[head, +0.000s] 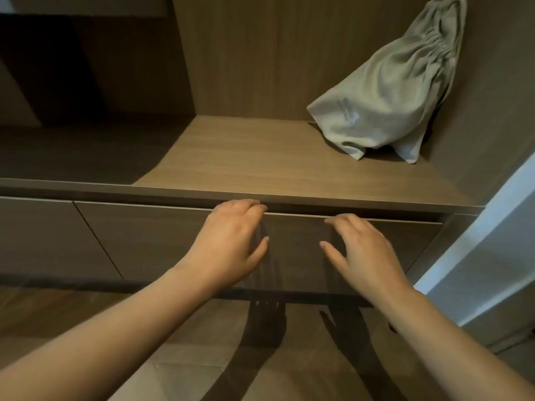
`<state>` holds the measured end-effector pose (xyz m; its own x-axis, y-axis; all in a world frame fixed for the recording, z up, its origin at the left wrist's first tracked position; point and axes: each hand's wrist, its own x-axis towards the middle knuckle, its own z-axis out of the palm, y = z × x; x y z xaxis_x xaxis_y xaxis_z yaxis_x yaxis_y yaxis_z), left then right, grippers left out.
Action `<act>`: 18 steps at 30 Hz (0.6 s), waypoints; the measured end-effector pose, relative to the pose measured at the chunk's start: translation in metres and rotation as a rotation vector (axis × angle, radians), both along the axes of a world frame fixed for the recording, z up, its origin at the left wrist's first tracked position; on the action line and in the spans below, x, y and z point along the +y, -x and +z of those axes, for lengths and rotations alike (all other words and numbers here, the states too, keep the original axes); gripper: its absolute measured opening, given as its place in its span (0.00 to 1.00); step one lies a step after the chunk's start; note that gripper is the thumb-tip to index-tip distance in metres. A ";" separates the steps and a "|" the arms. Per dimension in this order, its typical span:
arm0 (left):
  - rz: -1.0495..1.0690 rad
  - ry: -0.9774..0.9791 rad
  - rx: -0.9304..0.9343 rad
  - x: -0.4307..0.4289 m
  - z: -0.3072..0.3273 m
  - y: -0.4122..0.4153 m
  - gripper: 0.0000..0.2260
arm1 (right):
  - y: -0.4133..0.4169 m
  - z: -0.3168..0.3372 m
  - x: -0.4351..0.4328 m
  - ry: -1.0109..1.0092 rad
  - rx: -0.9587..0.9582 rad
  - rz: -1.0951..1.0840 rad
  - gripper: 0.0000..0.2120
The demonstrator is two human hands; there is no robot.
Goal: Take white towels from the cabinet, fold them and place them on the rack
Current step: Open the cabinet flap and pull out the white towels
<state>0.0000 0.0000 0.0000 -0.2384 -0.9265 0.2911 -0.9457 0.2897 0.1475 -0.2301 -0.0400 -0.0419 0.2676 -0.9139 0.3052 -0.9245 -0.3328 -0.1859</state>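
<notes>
one drawer front (292, 256) is hooked along its top by the left hand (231, 241). the right hand (364, 253) is held loosely spread.

On the left hand (231, 241), the tips of the fingers (252, 204) dip into the dark gap over the drawer front (150, 241), so they cannot be seen. The right hand (364, 250) is a bit blurry, and it is hard to tell if its fingers touch that edge. The inside of the drawer is hidden behind its front. Far up and to the right of the fingers, the top of the cloth bag (390, 96) is cut off by the picture's edge. The little mark (347, 110) on it is too small to read. Both arms run off the bottom.
</notes>
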 end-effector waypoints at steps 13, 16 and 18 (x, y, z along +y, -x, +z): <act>0.041 0.056 0.037 -0.008 -0.016 0.012 0.28 | -0.008 -0.027 -0.015 0.071 -0.033 -0.034 0.28; 0.039 0.070 0.034 -0.009 -0.017 0.011 0.30 | -0.008 -0.032 -0.009 0.098 -0.058 -0.039 0.28; 0.034 0.068 0.031 -0.008 -0.017 0.009 0.31 | -0.008 -0.033 -0.003 0.099 -0.075 -0.043 0.28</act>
